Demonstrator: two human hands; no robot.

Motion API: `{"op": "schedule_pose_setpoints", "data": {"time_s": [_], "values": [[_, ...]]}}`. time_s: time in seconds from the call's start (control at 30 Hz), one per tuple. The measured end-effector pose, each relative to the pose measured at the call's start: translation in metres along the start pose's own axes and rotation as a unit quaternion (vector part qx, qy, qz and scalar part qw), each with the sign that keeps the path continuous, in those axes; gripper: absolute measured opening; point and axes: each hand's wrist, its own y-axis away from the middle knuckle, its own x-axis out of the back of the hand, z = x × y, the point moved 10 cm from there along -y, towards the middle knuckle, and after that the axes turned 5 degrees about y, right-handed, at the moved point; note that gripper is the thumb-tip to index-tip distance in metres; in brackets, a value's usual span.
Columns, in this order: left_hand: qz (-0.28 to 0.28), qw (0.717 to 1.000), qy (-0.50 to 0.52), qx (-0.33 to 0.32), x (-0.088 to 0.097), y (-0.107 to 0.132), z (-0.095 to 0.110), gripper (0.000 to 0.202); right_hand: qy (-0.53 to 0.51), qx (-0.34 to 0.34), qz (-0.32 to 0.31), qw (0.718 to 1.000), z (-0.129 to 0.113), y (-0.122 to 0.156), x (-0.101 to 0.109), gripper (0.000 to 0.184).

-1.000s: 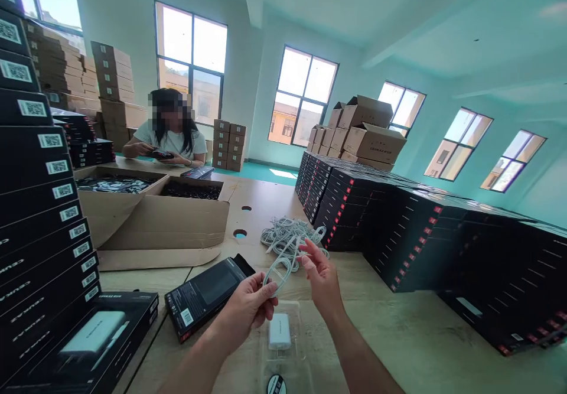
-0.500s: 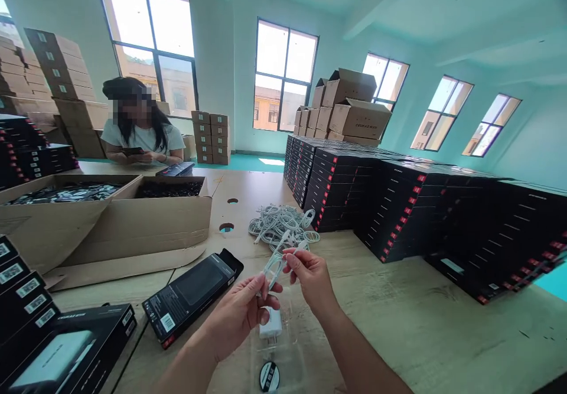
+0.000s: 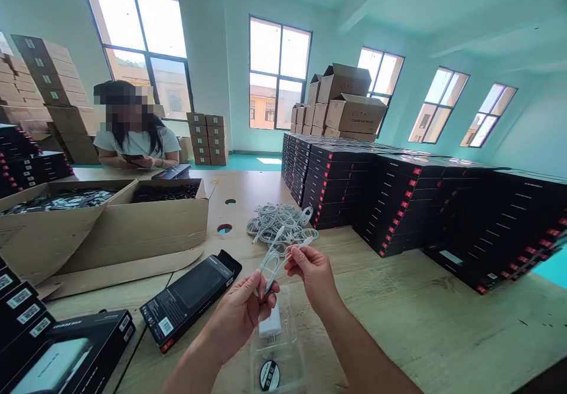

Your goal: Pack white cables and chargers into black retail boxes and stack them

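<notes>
A coiled white charging cable [image 3: 270,264] is stretched between my two hands over the table. My left hand [image 3: 241,305] pinches the lower loops of the coil. My right hand [image 3: 314,273] grips the cable near one plug, whose white tip pokes out past the fingers. Below the hands lies a clear plastic tray [image 3: 292,352], holding a white charger plug [image 3: 270,323] and a round black-and-white disc [image 3: 269,375]. Just beyond my fingers is a tangled heap of white cables [image 3: 279,222]. Left of my left hand rests a black box [image 3: 190,296] with its end flap open.
Tall stacks of black boxes [image 3: 398,205] line the right side. An open carton [image 3: 155,222] with small dark items stands at left, near more black boxes [image 3: 88,347]. Across the table a person [image 3: 137,140] holds a phone. The tabletop has round holes [image 3: 224,228].
My right hand has shifted slightly right, drawing the plug end away from the coil. My left hand keeps its hold on the loops. The view has turned a little.
</notes>
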Motion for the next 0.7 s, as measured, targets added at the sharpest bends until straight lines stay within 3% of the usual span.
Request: {"op": "schedule_pose_setpoints", "data": {"time_s": [0.2,0.3,0.33,0.4,0.5,0.53,0.6,0.67,0.7], "values": [[0.010,1.000,-0.003,0.009,0.005,0.002,0.000,0.051,0.030,-0.006,-0.032,0.999,-0.001,0.000,-0.002,0.048],[0.023,0.998,-0.052,0.001,0.010,0.001,0.003,0.055,0.145,0.077,0.047,0.985,-0.022,0.001,0.018,0.045],[0.028,0.995,-0.091,-0.005,0.012,0.000,0.004,0.056,0.208,0.140,0.075,0.965,-0.037,0.005,0.022,0.042],[0.034,0.980,-0.196,-0.015,0.014,0.000,0.006,0.058,0.343,0.285,0.079,0.892,-0.066,0.019,0.012,0.037],[0.028,0.940,-0.339,-0.035,0.010,0.002,0.010,0.064,0.498,0.415,-0.011,0.761,-0.077,0.041,-0.026,0.031],[0.028,0.925,-0.375,-0.045,0.008,0.003,0.012,0.065,0.532,0.427,-0.030,0.730,-0.077,0.045,-0.034,0.028],[0.038,0.894,-0.441,-0.071,0.005,0.008,0.021,0.063,0.587,0.414,-0.045,0.695,-0.075,0.048,-0.042,0.022],[0.051,0.866,-0.490,-0.089,0.002,0.013,0.030,0.059,0.624,0.357,-0.075,0.691,-0.070,0.043,-0.042,0.019],[0.050,0.863,-0.496,-0.085,0.002,0.016,0.032,0.058,0.630,0.313,-0.109,0.703,-0.064,0.039,-0.039,0.019]]}}
